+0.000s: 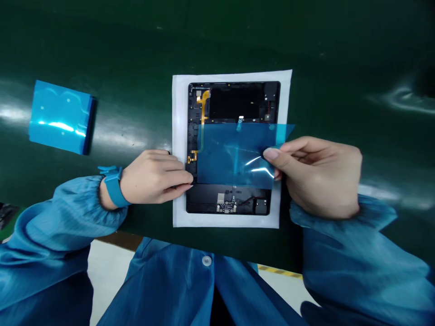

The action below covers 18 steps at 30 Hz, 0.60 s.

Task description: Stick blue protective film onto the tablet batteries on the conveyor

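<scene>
An opened tablet housing [210, 199] with exposed inner parts lies on a white sheet [180, 113]. Across its middle is a translucent blue film sheet [231, 158], its upper right corner sticking out past the housing. My right hand [322, 174] pinches the film's right edge between thumb and fingers. My left hand [156, 177] is closed, with its fingertips gripping the lower left edge of the housing. Through the film, a flat cable shows faintly. Yellow flex cable [204, 108] runs down the housing's left side, and a small circuit board [226, 204] sits at the bottom.
A stack of shiny blue film sheets [61, 115] rests at the left on the dark green tabletop [136, 54]. The table's front edge runs close to my body. Below it, yellow and black striped tape [280, 271] marks the pale floor.
</scene>
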Each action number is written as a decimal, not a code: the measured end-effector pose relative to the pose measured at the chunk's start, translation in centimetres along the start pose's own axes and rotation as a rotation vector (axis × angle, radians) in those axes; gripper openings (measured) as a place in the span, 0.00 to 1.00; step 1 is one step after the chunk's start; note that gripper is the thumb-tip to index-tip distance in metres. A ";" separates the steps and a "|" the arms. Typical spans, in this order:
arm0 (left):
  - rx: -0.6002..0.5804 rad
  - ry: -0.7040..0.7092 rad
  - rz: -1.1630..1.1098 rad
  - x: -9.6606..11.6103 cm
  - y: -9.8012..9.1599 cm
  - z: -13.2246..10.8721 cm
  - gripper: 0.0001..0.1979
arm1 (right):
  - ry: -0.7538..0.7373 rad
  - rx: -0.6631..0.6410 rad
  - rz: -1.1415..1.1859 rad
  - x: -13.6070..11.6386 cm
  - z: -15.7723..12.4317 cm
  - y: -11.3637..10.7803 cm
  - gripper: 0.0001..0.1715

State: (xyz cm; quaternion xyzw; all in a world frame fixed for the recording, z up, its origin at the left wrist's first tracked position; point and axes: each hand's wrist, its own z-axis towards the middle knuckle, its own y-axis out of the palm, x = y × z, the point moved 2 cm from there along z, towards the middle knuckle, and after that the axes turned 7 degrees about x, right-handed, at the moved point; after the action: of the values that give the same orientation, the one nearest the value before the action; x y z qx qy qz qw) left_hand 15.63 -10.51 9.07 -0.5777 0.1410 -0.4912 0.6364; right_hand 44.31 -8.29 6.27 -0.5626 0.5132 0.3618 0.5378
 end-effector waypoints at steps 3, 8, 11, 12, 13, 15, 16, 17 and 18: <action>0.000 -0.007 -0.011 0.0 0.0 0.0 0.12 | -0.002 -0.002 -0.005 0.1 0.0 0.0 0.12; -0.017 -0.025 -0.017 -0.1 0.1 0.0 0.13 | -0.006 -0.008 0.004 0.0 -0.1 0.0 0.11; -0.011 -0.021 -0.014 -0.1 0.1 0.0 0.13 | -0.007 -0.012 0.005 -0.1 -0.1 0.0 0.11; -0.005 -0.016 -0.017 0.0 0.1 0.1 0.12 | -0.009 -0.010 0.002 -0.1 -0.1 0.0 0.11; -0.001 -0.011 -0.022 0.0 0.0 0.1 0.12 | -0.010 -0.007 0.000 -0.1 -0.1 0.0 0.11; 0.007 -0.006 -0.029 0.0 0.0 0.1 0.11 | -0.006 -0.008 0.004 -0.1 0.0 0.0 0.10; 0.011 -0.005 -0.032 0.0 0.0 0.1 0.11 | -0.004 -0.011 0.010 0.0 0.0 0.0 0.10; 0.011 -0.005 -0.033 0.0 0.0 0.1 0.11 | -0.004 -0.013 0.016 0.0 0.0 0.0 0.10; 0.014 -0.003 -0.033 0.0 0.0 0.1 0.11 | -0.005 -0.013 0.020 0.0 0.0 0.1 0.10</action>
State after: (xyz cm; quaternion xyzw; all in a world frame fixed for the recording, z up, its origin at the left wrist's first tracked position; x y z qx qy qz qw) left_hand 15.72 -10.45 9.09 -0.5763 0.1268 -0.5017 0.6325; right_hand 44.26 -8.25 6.27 -0.5598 0.5151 0.3720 0.5318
